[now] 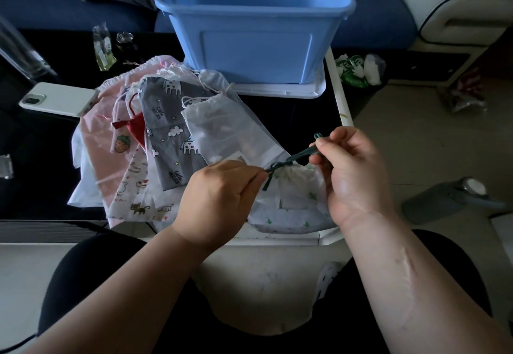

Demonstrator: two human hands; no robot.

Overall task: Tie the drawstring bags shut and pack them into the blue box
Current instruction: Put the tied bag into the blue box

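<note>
Left hand (219,187) and right hand (352,167) each pinch the green drawstring (294,158) of the cactus-print bag (291,201). Knot looks half-tied, hard to tell. Blue box (255,20) sits behind.

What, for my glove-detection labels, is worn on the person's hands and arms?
Nothing: the left hand and right hand are bare, with no gloves, rings or watch visible. Both forearms are bare too, no sleeves in view. A long scar-like line runs along the right forearm.
</note>
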